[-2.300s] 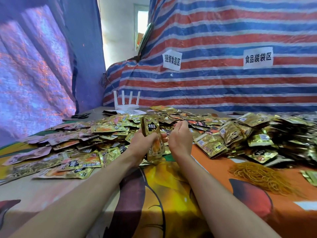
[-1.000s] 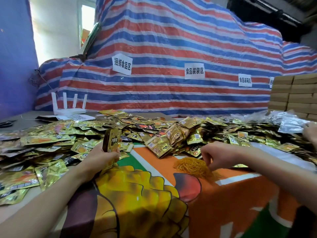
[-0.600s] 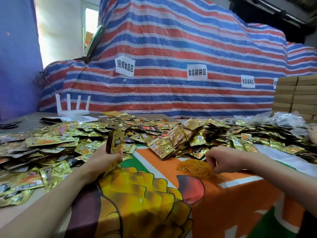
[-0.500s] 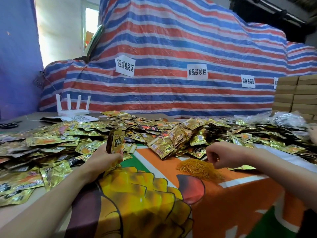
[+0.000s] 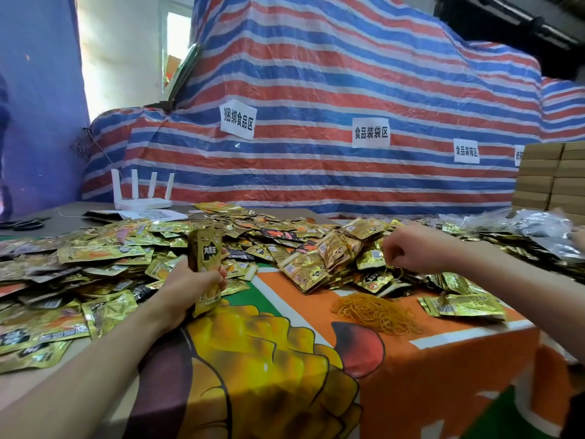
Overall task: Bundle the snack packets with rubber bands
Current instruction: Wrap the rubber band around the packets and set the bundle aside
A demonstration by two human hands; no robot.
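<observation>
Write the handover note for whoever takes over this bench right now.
Left hand grips a stack of packets, upright.
Right hand, above the band pile, pinches what looks like one band, which dangles.
Loose packets cover the table behind the hands and out to both sides.
Done: stack gathered, band in hand.
Left: wrap the band round the stack, set it aside, then bundle the rest.

Single head-worn wide-angle camera. Faces forward and down over table point(image 5: 300, 312), close in: left hand point(image 5: 186, 280) and right hand point(image 5: 411, 251) mid-frame. Beyond table, striped tarp point(image 5: 348, 74) fills upper frame.
</observation>
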